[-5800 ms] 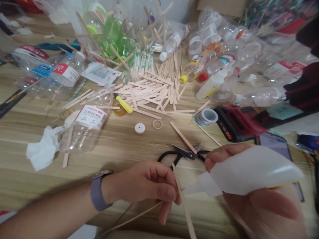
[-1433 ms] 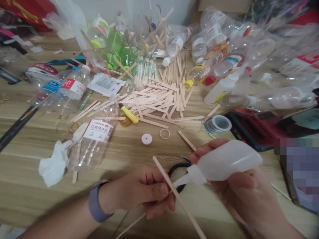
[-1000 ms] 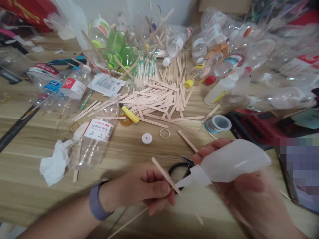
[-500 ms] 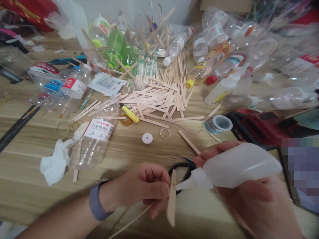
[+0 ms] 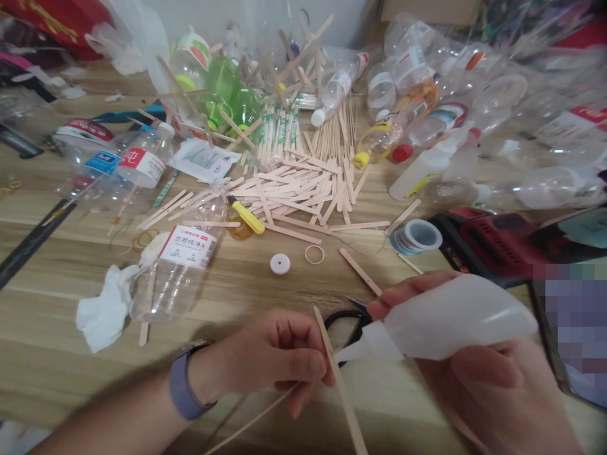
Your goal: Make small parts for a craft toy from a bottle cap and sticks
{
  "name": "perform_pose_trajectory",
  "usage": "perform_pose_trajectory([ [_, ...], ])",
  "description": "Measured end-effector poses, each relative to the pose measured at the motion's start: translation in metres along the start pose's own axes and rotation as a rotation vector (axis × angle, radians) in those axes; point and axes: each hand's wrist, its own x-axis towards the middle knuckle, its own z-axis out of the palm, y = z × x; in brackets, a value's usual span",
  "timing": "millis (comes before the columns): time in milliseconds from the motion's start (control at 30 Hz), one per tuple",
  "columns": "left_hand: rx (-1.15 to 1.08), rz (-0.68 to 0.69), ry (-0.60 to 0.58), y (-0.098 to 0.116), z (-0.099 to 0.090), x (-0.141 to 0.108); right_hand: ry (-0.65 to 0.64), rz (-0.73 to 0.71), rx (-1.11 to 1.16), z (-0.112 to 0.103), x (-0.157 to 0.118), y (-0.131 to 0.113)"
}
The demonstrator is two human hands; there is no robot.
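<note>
My left hand [image 5: 291, 357], with a watch on its wrist, is closed around a thin wooden skewer [image 5: 253, 417]. A flat wooden craft stick [image 5: 345, 395] stands at the fingertips, slanting down to the bottom edge. Where it meets the skewer is hidden by my fingers. In my right hand [image 5: 493, 373] is a translucent white squeeze bottle [image 5: 455, 319], tipped sideways. Its narrow nozzle points left and meets or nearly meets the craft stick, close to my left fingertips. Behind the stick lie black-handled scissors [image 5: 348, 322], partly covered.
A pile of craft sticks [image 5: 289, 189] spreads across the table's middle. Near it lie a yellow-handled tool [image 5: 249, 216], a white disc [image 5: 279, 264] and a wire spool [image 5: 417, 236]. A clear bottle [image 5: 183, 259] lies left, and a phone [image 5: 576, 335] sits at the right.
The craft stick at my left fingertips has turned, and its lower end now reaches the bottom edge. The squeeze bottle and both hands have barely moved.
</note>
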Motion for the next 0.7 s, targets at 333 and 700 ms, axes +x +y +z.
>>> perform_pose_trajectory([
  [333, 0.012, 0.005, 0.002, -0.0008, 0.001, 0.0006, 0.067, 0.071, 0.012, 0.0, -0.0025, -0.0029],
  [700, 0.014, 0.003, -0.002, -0.0029, 0.0001, 0.0011, 0.12, 0.08, 0.036, 0.0053, -0.0047, -0.0059],
])
